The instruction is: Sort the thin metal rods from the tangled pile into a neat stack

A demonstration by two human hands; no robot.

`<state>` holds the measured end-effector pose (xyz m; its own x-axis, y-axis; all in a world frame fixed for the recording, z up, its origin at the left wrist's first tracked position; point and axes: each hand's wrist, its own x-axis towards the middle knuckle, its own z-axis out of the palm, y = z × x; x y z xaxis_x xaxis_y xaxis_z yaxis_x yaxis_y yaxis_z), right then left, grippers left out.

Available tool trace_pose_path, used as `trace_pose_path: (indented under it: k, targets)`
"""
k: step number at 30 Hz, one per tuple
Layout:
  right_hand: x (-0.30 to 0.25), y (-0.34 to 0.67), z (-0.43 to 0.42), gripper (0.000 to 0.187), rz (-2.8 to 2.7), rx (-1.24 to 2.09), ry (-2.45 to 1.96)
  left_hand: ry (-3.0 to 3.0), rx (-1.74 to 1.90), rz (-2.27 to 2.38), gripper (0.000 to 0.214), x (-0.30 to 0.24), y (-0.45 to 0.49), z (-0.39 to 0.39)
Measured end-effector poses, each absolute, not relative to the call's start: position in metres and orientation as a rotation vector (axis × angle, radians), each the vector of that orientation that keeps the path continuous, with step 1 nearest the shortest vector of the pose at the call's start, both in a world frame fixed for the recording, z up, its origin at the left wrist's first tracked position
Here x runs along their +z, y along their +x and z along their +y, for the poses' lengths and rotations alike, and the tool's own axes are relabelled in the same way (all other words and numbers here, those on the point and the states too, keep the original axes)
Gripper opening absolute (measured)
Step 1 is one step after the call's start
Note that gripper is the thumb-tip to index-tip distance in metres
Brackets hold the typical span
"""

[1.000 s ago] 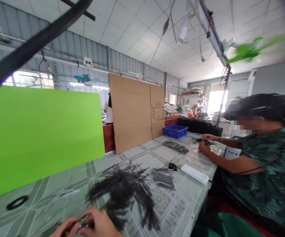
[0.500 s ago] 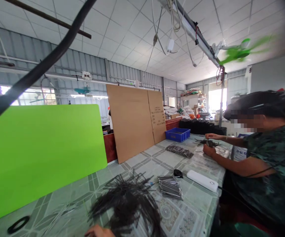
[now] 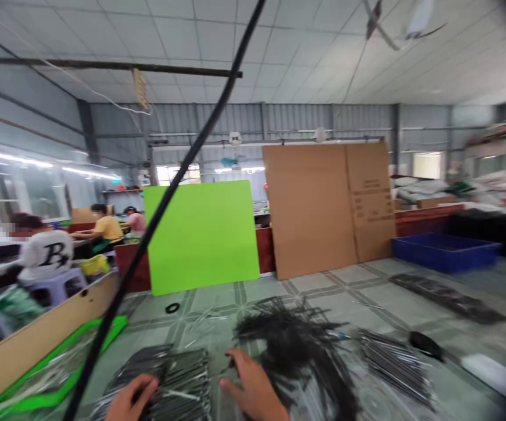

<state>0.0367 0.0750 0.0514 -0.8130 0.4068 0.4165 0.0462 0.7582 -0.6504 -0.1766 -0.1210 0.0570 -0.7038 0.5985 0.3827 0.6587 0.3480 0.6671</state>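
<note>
My left hand [image 3: 130, 400] lies at the bottom edge, its fingers curled on a flat stack of dark strips [image 3: 174, 374]; motion blur hides what, if anything, it pinches. My right hand [image 3: 251, 388] is to the right of that stack, fingers stretched forward and thumb apart, holding nothing. Its fingertips are close to a loose tangle of thin black ties [image 3: 299, 345] spread on the patterned tablecloth [image 3: 367, 292]. A bundle of grey rods [image 3: 388, 362] lies further right.
A green board [image 3: 202, 234] and a cardboard sheet [image 3: 327, 204] stand at the table's far edge, beside a blue bin [image 3: 446, 251]. A black ring [image 3: 172, 307] lies near the board. A black cable [image 3: 160, 216] crosses the view. Other people [image 3: 44, 254] sit at the left.
The view has swung left, so the seated person at the right is gone and the left side of the room shows. Both my hands are now in view on the table.
</note>
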Motion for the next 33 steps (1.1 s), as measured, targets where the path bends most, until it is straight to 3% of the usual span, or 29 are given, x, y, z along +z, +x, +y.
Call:
trace_pose_path:
  k: [5,13,16,22,29,33]
  targets:
    - [0.051,0.037,0.077,0.035,-2.425,0.931,-0.331,-1.255,-1.233,-2.457,0.055,0.045,-0.182,-0.13]
    - [0.039,0.03,0.085,0.035,-2.462,0.91,-0.338,-1.292,-0.985,-2.325,0.032,0.034,-0.186,-0.144]
    - [0.04,0.027,0.087,0.035,-2.499,0.684,-0.427,-1.311,-0.833,-2.371,0.026,0.037,-0.183,-0.149]
    - [0.035,0.036,0.101,0.036,-2.425,0.067,-1.079,-1.323,-0.689,-2.319,0.022,0.04,-0.168,-0.149]
    - [0.035,0.042,0.106,0.021,-2.591,-0.008,-1.115,-1.249,-0.663,-2.267,0.02,0.039,-0.16,-0.149]
    - [0.042,0.041,0.099,0.019,-2.647,0.113,-1.053,-1.293,-0.606,-2.316,0.021,0.064,-0.169,-0.116]
